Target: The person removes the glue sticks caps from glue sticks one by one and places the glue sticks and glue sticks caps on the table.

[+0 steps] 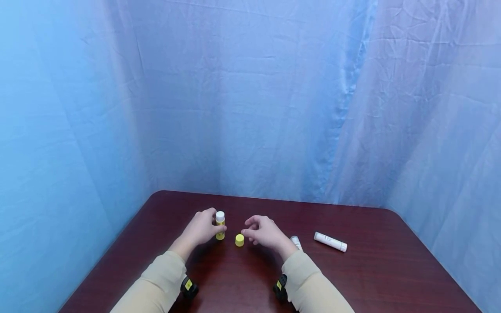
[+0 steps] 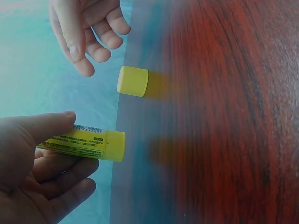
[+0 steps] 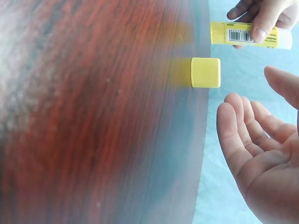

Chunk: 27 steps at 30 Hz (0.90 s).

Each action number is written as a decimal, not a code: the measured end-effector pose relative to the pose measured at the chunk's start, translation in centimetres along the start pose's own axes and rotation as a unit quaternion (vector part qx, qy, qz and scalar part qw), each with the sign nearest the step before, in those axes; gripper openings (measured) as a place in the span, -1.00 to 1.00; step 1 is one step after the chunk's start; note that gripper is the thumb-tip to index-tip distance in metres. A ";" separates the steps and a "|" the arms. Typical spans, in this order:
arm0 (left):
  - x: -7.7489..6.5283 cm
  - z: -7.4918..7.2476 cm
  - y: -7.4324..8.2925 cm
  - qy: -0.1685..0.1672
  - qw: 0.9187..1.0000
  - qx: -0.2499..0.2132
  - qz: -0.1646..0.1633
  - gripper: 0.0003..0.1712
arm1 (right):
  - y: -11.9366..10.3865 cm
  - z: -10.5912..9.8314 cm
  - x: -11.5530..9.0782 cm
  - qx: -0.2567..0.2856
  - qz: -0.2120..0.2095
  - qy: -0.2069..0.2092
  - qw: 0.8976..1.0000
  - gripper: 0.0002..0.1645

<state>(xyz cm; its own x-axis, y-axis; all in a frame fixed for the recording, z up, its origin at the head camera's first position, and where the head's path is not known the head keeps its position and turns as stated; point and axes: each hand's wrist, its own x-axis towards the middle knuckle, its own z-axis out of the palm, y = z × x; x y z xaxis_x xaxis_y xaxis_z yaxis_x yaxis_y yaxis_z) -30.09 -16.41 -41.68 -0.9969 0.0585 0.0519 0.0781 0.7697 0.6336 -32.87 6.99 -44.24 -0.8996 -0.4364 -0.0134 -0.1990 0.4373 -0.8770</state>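
Note:
My left hand (image 1: 199,227) grips a yellow glue stick (image 2: 105,144) between thumb and fingers. It is held upright with its white top (image 1: 220,214) uppermost. Both wrist views show a gap between its lower end and its reflection, so it hangs slightly above the table. A yellow cap (image 1: 239,240) stands on the table between the two hands. Just right of that cap is my right hand (image 1: 267,233), its fingers loosely bent and holding nothing. In the right wrist view, the right hand's fingertips (image 3: 227,114) are close to the cap but apart from it.
On the dark red wooden table (image 1: 375,269), a white tube (image 1: 330,241) lies to the right. Another white tube (image 1: 296,242) is partly hidden behind the right wrist. Blue curtains (image 1: 250,108) hang around the table's back and sides.

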 end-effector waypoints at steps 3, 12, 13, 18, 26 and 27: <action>0.0 0.1 -0.1 -0.005 1.000 0.000 -0.002 -0.58 | 0.2 0.0 0.0 0.001 0.001 -0.004 1.000 -0.54; 0.0 0.2 -0.3 -0.009 1.000 0.000 -0.001 -0.59 | 0.1 0.0 -0.1 0.000 0.005 -0.007 1.000 -0.57; 0.0 0.2 -0.3 -0.010 1.000 0.001 -0.001 -0.59 | 0.1 0.0 -0.1 0.000 0.006 -0.007 1.000 -0.58; 0.0 0.3 -0.5 -0.018 1.000 0.006 -0.004 -0.62 | 0.2 0.0 -0.1 -0.002 0.002 -0.007 1.000 -0.57; -0.1 0.5 -0.6 -0.026 1.000 0.003 -0.001 -0.63 | 0.5 0.0 -0.1 -0.007 -0.001 -0.005 1.000 -0.56; -0.1 0.5 -0.6 -0.026 1.000 0.003 -0.001 -0.63 | 0.5 0.1 -0.1 -0.007 0.000 -0.005 1.000 -0.56</action>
<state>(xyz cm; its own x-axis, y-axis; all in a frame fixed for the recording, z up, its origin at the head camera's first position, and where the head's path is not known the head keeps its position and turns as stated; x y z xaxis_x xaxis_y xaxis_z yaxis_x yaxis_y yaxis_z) -30.01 -16.56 -42.47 -0.9960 0.0893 0.0097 0.0755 0.7733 0.6295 -32.82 7.22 -44.70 -0.8957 -0.4442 -0.0191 -0.2041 0.4490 -0.8699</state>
